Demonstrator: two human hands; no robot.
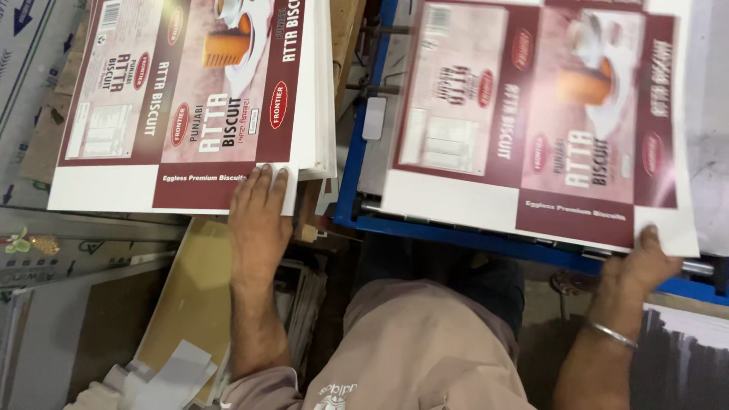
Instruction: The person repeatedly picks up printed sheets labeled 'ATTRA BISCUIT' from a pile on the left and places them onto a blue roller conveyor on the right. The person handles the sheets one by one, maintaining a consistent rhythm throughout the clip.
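Note:
A thick stack of printed carton sheets (190, 99), maroon and white with a biscuit picture, lies at the upper left. My left hand (260, 220) rests flat on the stack's near edge, fingers on the top sheet's corner. My right hand (645, 262) grips the near right corner of a single printed sheet (531, 114), thumb on top. That sheet is blurred and lies over the blue machine frame (456, 235).
Grey and brown boards (99, 319) and paper scraps (171, 372) lie at the lower left. A metal bangle (613, 334) sits on my right wrist. Bolts and metal parts of the machine (376, 83) show between the stack and the sheet.

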